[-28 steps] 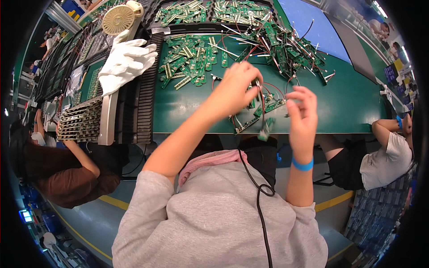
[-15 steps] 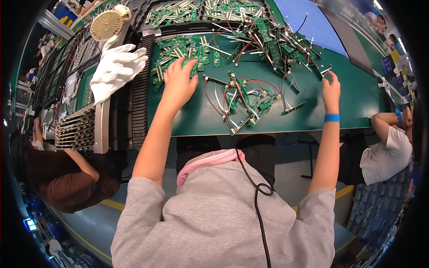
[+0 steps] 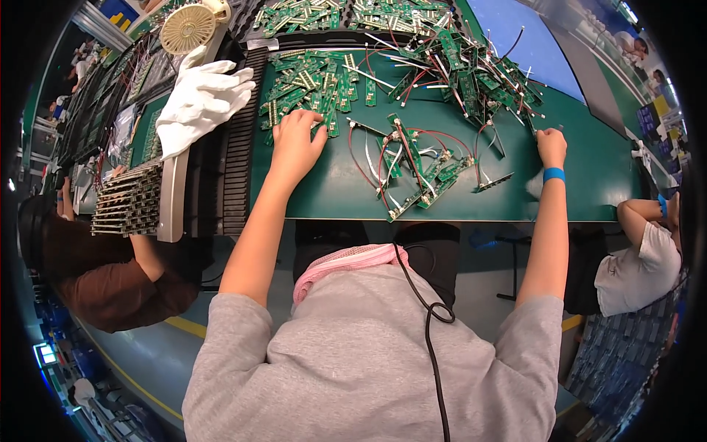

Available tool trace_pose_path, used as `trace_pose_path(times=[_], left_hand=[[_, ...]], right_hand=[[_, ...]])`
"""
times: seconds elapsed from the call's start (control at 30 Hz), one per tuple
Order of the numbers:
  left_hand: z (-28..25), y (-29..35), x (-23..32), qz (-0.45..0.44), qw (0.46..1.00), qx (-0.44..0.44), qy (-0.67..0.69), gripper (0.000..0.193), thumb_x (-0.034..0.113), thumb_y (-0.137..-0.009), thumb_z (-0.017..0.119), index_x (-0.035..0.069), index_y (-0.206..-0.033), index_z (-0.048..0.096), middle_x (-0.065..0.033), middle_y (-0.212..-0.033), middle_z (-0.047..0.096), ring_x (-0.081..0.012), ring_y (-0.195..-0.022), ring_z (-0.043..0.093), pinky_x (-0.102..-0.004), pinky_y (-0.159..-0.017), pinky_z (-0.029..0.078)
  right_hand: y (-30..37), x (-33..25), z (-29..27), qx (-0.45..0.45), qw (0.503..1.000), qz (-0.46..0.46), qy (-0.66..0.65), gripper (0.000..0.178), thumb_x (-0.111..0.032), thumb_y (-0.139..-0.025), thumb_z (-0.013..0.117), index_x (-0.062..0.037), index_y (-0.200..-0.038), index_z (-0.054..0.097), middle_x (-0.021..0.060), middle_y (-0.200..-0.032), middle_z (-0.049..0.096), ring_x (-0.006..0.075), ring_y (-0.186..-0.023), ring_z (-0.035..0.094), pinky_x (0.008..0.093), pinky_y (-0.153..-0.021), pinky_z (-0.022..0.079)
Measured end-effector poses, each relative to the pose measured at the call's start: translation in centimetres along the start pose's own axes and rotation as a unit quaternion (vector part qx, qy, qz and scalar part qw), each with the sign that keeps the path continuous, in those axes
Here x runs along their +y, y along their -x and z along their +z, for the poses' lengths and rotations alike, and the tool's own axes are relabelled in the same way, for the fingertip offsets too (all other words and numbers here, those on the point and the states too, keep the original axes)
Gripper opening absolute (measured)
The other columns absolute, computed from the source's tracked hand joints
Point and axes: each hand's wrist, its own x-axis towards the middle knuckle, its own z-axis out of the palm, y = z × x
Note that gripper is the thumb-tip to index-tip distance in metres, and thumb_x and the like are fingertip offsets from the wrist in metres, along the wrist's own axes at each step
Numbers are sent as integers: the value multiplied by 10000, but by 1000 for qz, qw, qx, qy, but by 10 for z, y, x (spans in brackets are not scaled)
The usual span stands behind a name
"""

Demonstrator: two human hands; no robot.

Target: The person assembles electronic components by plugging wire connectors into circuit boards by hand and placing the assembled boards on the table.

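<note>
Although narrow green circuit boards crowd the far half of the counter, they divide into plain and wired lots, and both lots are well stocked.

Plain boards, loose: one heap, left of centre, with no leads seen fixed to most pieces.

Plain boards, trayed: a further supply spread through two bays of a black tray, beyond the heap.

Wired boards, piled: one large tangle, right of centre, with red, black and white leads sticking out on all sides.

Wired boards, separate: a small cluster near the counter's front edge, between the hands; its boards overlap, red leads looping around them.

Left hand: at the near edge of the heap, fingers bent, thumb apart from the forefinger; no board visible in its grasp.

Right hand: right of the tangle, fingers curled in close; one board end lies just beside the fingertips, but whether anything is gripped cannot be told.

Progress, as judged: wiring shows on the tangle and the cluster; heap and tray stand without it. The cluster lies apart from the tangle, its state of completion uncertain.

Also present: white glove, left; cream fan, beyond it; blue sheet, far right.
</note>
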Motion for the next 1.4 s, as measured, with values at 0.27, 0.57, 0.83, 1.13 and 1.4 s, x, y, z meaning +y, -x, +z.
trace_pose_path(times=[0.27, 0.57, 0.83, 1.13, 1.4], left_hand=[[16, -35, 7, -17, 994, 93, -62, 260, 286, -776, 619, 55, -893, 597, -114, -900, 547, -294, -901, 496, -413, -790, 380], [15, -72, 17, -88, 989, -13, -119, 271, 268, -781, 584, 24, -900, 579, -166, -825, 612, -350, -752, 622, -448, -619, 504], [21, -75, 24, -91, 989, -55, -105, 277, 213, -771, 569, 2, -951, 554, -188, -870, 618, -367, -794, 618, -456, -672, 504], [11, -79, 25, -175, 975, -112, -76, 304, 282, -721, 611, 6, -848, 588, -196, -872, 627, -367, -860, 599, -436, -750, 478], [3, -71, 14, -73, 984, -159, -27, 277, 258, -727, 647, -4, -807, 605, -188, -828, 625, -343, -787, 609, -426, -703, 486]], right_hand=[[59, 11, -3, 215, 957, -18, -194, 313, -78, -766, 493, -82, -1078, 519, 134, -754, 602, 313, -705, 576, 419, -687, 448], [102, 10, -17, 154, 833, -7, -531, 368, -23, -858, 423, -43, -1224, 391, 72, -847, 543, 137, -685, 573, 229, -662, 449], [110, -7, -19, 152, 796, -10, -586, 333, -35, -875, 449, -9, -1201, 386, 61, -794, 549, 101, -607, 521, 225, -584, 437], [124, -31, -51, 166, 727, 21, -665, 163, -104, -898, 486, 16, -1002, 524, 6, -679, 473, 50, -496, 365, 188, -442, 304], [195, -68, -110, -39, 690, -25, -723, 208, -167, -924, 465, 22, -963, 542, -26, -538, 363, 35, -427, 270, 198, -405, 209]])
